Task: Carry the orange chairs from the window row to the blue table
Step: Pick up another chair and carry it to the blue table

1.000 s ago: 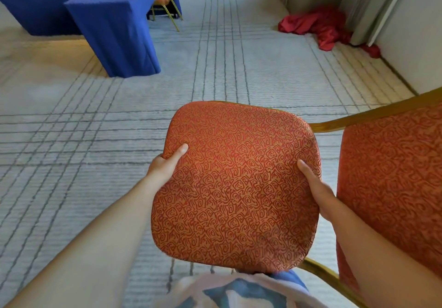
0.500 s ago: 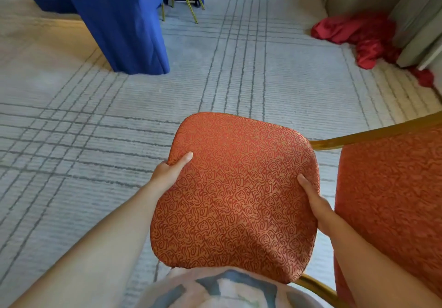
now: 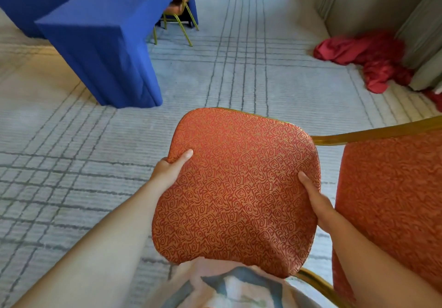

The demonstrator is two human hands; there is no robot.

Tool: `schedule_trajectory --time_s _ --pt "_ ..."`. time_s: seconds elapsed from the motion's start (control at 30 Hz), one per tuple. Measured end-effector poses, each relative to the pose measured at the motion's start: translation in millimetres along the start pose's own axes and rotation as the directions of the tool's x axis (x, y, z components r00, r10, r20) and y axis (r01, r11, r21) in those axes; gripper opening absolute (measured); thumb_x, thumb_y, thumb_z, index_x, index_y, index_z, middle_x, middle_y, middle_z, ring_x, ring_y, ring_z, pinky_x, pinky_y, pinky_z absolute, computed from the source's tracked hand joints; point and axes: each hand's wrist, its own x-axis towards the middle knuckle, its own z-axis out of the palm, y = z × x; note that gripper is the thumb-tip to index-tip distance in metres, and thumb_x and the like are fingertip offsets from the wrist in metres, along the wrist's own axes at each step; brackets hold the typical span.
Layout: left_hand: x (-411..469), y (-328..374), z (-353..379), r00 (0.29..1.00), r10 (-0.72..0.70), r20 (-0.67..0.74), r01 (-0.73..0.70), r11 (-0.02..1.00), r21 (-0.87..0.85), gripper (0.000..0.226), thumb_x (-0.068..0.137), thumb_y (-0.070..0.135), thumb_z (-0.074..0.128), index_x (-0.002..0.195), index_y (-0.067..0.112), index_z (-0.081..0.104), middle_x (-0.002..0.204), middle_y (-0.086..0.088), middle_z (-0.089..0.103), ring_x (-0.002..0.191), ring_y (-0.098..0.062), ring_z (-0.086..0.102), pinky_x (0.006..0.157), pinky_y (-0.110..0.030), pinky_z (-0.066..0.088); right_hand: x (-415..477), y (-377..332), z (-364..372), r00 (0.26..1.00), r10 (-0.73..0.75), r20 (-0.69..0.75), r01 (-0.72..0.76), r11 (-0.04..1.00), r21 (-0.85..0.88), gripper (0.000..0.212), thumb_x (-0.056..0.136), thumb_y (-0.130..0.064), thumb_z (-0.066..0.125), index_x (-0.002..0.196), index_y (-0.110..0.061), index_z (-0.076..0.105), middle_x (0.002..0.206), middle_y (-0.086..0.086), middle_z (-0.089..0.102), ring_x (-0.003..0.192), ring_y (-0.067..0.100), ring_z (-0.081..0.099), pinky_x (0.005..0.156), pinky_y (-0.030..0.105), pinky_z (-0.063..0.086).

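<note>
Since the orange chair is tipped sideways and looks to be up off the carpet, I'd call this mid-carry, not pickup and not drop-off. Both hands clamp the seat cushion by opposite edges. The left hand is on the left edge with its thumb lying on top of the fabric, and the right hand is on the right edge the same way. The other fingers are tucked under the cushion so I can't see them, but it reads as a proper grip on each side. The backrest sticks out to the right, gold frame showing.

As for the blue table, it's ahead and to the left, well apart from the carried chair, with carpet between. A second chair with the same gold legs already sits tucked in at the table's far side, so at least one seems delivered. What's left for this one is walking it over and setting it down at the table. The window row isn't in view, so no idea how many more are waiting. There's also a red cloth heaped by the wall on the right, off the route.
</note>
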Motion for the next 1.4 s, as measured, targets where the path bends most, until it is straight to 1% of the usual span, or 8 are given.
schedule_trajectory --time_s 0.23,0.4,0.5,0.67,0.73,1.07,1.2,1.4 --pt "138 130 -16 0.994 0.103 -0.047 -0.103 0.995 0.0 0.07 0.074 0.07 0.061 0.115 0.013 0.066 0.107 -0.008 0.066 0.093 -0.024 0.06 0.084 -0.029 0.044 71 -157 61 0.99 -0.142 -0.004 0.142 0.989 0.026 0.12 0.036 -0.094 0.067 0.133 -0.024 0.06 0.123 0.006 0.068 0.114 0.028 0.062 0.109 0.047 0.044" --pt "231 184 0 0.999 0.054 0.01 -0.054 0.998 -0.012 0.072 0.073 0.071 0.061 0.117 0.015 0.065 0.106 -0.005 0.065 0.09 -0.023 0.058 0.083 -0.029 0.044 145 -231 90 0.992 -0.123 -0.014 0.123 0.992 0.01 0.131 0.027 -0.095 0.067 0.134 -0.02 0.059 0.122 0.007 0.068 0.112 0.028 0.062 0.107 0.045 0.045" --pt "290 211 18 0.999 0.04 0.001 -0.04 0.999 -0.026 0.073 0.073 0.071 0.062 0.119 0.014 0.064 0.111 -0.007 0.066 0.092 -0.023 0.059 0.084 -0.029 0.044 195 -282 104 0.992 -0.125 0.0 0.125 0.992 -0.011 0.131 0.021 -0.095 0.066 0.129 -0.021 0.06 0.108 0.003 0.068 0.104 0.026 0.062 0.099 0.04 0.047" --pt "384 299 31 1.0 0.013 -0.023 -0.013 0.999 -0.032 0.082 0.068 0.076 0.061 0.124 0.016 0.062 0.117 -0.006 0.064 0.102 -0.025 0.06 0.085 -0.031 0.044 280 -381 125 0.995 -0.09 0.032 0.09 0.996 0.001 0.12 0.035 -0.091 0.069 0.131 -0.019 0.06 0.116 0.005 0.068 0.11 0.027 0.062 0.106 0.046 0.045" --pt "418 331 42 1.0 -0.009 -0.02 0.008 0.999 -0.047 0.082 0.067 0.076 0.062 0.124 0.017 0.062 0.118 -0.006 0.065 0.1 -0.023 0.06 0.084 -0.031 0.044 316 -422 129 0.997 -0.066 0.051 0.067 0.998 -0.014 0.121 0.032 -0.092 0.071 0.129 -0.02 0.061 0.116 0.005 0.07 0.109 0.027 0.064 0.106 0.047 0.046" --pt "560 421 54 0.998 -0.041 -0.039 0.038 0.997 -0.066 0.071 0.071 0.072 0.064 0.118 0.019 0.066 0.108 -0.001 0.066 0.093 -0.019 0.06 0.084 -0.031 0.044 450 -546 185 0.995 0.002 0.095 0.003 0.998 -0.06 0.132 0.026 -0.093 0.071 0.135 -0.019 0.057 0.122 0.006 0.068 0.111 0.028 0.063 0.107 0.048 0.045" --pt "633 453 55 0.999 -0.042 -0.034 0.04 0.997 -0.061 0.065 0.075 0.066 0.064 0.117 0.017 0.066 0.107 -0.002 0.065 0.091 -0.018 0.058 0.082 -0.029 0.042 503 -591 221 0.996 0.007 0.093 -0.002 0.999 -0.052 0.139 0.019 -0.092 0.071 0.135 -0.018 0.057 0.116 0.006 0.068 0.109 0.028 0.063 0.105 0.046 0.046" --pt "759 531 34 1.0 0.011 -0.023 -0.013 0.997 -0.073 0.047 0.082 0.057 0.063 0.112 0.02 0.065 0.099 0.0 0.061 0.09 -0.017 0.057 0.082 -0.026 0.041 588 -693 293 0.996 -0.026 0.083 0.029 0.999 -0.041 0.135 0.022 -0.091 0.072 0.135 -0.019 0.058 0.119 0.005 0.068 0.109 0.027 0.064 0.105 0.047 0.047"
